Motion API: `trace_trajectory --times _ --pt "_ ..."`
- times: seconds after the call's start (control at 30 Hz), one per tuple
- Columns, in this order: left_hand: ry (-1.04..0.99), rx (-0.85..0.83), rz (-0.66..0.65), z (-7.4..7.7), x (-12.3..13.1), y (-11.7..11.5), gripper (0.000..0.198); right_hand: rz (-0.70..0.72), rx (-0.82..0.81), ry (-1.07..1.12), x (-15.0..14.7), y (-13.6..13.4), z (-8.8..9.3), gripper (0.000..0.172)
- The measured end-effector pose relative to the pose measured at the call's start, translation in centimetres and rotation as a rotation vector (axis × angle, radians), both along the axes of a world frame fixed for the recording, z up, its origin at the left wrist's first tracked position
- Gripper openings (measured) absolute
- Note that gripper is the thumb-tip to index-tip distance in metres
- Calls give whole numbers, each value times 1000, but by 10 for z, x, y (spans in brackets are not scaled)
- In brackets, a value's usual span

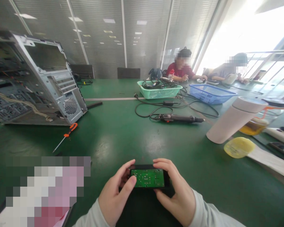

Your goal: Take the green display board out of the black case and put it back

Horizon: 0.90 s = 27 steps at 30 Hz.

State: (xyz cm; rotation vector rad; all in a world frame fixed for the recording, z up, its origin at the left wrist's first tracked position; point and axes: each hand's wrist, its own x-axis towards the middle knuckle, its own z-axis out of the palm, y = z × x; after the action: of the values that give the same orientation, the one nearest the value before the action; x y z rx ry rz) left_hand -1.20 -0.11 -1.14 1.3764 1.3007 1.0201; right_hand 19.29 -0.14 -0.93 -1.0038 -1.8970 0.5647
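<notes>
Fingers (129, 186) of the left hand (115, 194) and right hand (178, 192) are gripping a black box (143, 166) from either end, left thumb over the edge of the green circuit board (150, 178) sitting in it; can't tell if it touches the worktop (123, 138); orange screwdriver (66, 135) is off left, just by a computer tower (48, 83); black power tool (180, 118) lies farther back

Holds a black casing (144, 166) with a green circuit board (148, 178) in it between left hand (115, 189) and right hand (177, 189), over a green table (123, 135). Faces an open computer case (54, 78) on the left, with an orange-handled screwdriver (66, 135) beside it. Looks ahead to a black corded tool (180, 118) lying before a green basket (159, 93) of cables (156, 84) and a blue basket (203, 94). Has a pale tumbler (235, 119) to the right, near a yellow object (239, 147).
</notes>
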Motion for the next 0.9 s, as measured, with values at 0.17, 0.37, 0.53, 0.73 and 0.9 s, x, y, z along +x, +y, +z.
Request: trace_trajectory --times 0.17,0.37,0.53,0.73,0.9 --pt "11 -25 72 7 2 -2 47 15 44 -7 2 -1 7 49" --pt "-77 -24 84 13 5 -6 44 36 -27 30 2 0 11 39" --pt "-74 -56 -1 9 1 -1 51 13 -119 108 3 0 8 33" --pt "44 -25 -98 9 1 -2 42 32 -509 345 1 1 1 24" --pt "38 36 -78 4 0 -1 43 114 -736 557 -3 2 1 44"
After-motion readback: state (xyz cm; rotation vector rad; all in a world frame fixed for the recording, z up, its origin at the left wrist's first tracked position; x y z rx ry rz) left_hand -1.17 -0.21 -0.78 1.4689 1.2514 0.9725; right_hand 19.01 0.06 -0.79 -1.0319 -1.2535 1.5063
